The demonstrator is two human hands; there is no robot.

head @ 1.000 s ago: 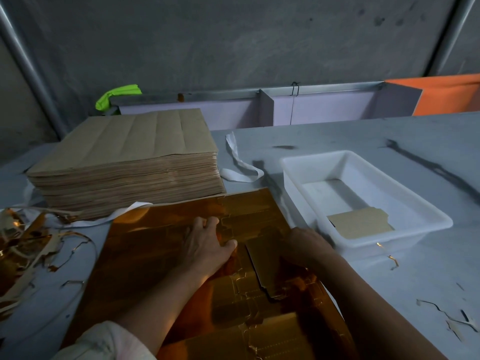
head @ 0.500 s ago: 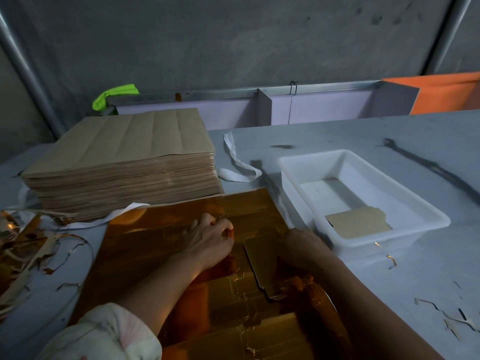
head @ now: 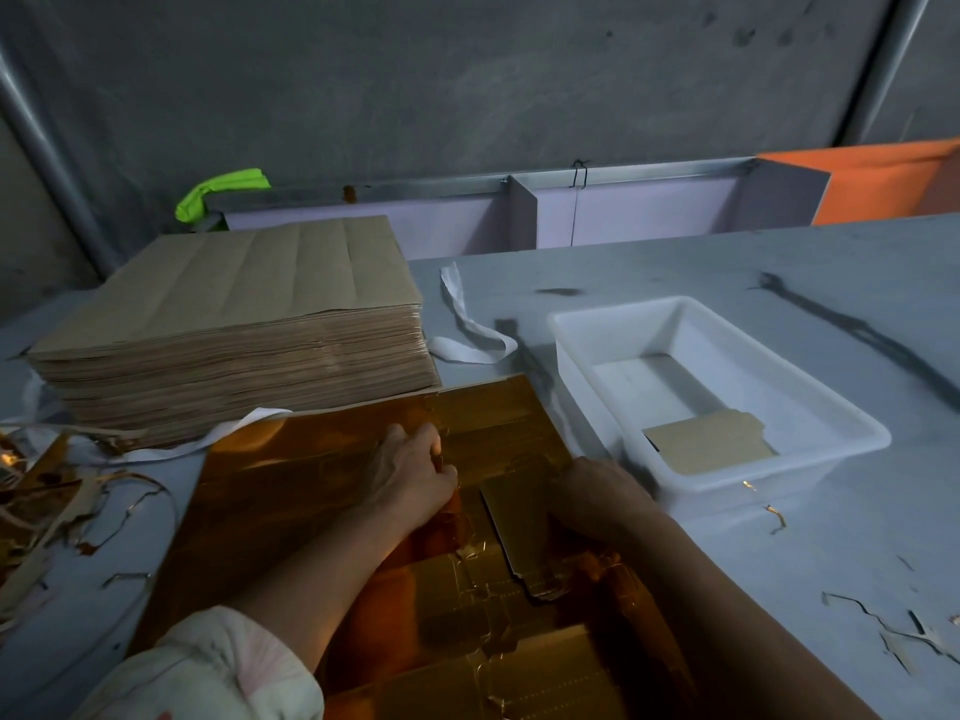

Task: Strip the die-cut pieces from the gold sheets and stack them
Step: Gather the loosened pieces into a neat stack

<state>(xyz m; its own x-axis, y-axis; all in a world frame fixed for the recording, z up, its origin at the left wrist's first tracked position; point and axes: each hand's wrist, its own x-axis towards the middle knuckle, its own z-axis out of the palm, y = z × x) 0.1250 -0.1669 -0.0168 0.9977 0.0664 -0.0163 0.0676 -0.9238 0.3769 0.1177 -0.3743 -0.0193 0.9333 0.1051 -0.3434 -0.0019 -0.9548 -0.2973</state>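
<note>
Change over the last second: left hand (head: pixel 410 475), then flat with fingers spread, is now curled; right hand (head: pixel 597 496) has kept its place.

- Left hand: fingers bent, thumb and fingertips pinching a bit of the gold sheet (head: pixel 291 485) near its middle.
- Right hand: knuckles up over the right edge of a die-cut piece (head: pixel 511 522). Its fingers are hidden, so its grip cannot be told.
- Gold sheet: flat at the near edge of the surface (head: pixel 779 262), under both forearms.
- Die-cut piece: partly lifted out of the sheet, left edge raised.
- White plastic tray (head: pixel 618 311): just right of the sheet, with one brown card piece (head: pixel 709 441) at its near end.
- Stack of brown sheets (head: pixel 234 304): far left, just beyond the sheet's far edge.
- White strap (head: pixel 467 324): between stack and tray.
- Gold trim scraps (head: pixel 47 501): left edge.
- Loose slivers (head: pixel 930 641): near right corner.
</note>
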